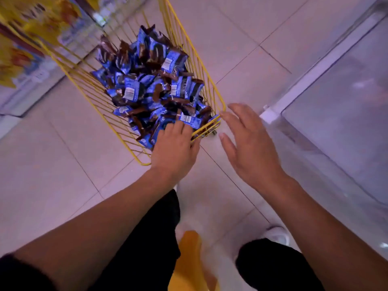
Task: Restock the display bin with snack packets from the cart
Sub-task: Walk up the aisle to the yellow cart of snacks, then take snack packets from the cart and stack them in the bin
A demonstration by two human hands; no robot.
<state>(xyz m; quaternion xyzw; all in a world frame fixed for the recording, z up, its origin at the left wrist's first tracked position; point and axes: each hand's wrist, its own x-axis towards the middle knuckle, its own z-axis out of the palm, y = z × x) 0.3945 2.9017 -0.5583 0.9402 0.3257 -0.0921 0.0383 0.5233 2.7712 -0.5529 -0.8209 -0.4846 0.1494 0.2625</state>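
A yellow wire basket (218,95) stands on the tiled floor, heaped with several blue and brown snack packets (151,80). My left hand (174,150) reaches into the basket's near corner. Its fingers curl down around the packets there, just below one showing a barcode (189,119), and the fingertips are hidden among the packets. My right hand (247,143) hovers beside the basket's near right corner. Its fingers are spread and straight, the fingertips are close to the yellow rim, and it holds nothing.
Blurred shelves of yellow packaged goods (31,38) run along the upper left. A glass-topped cabinet with a white frame (315,68) fills the right side. My legs in black trousers, a white shoe (277,234) and a yellow object (189,261) are below.
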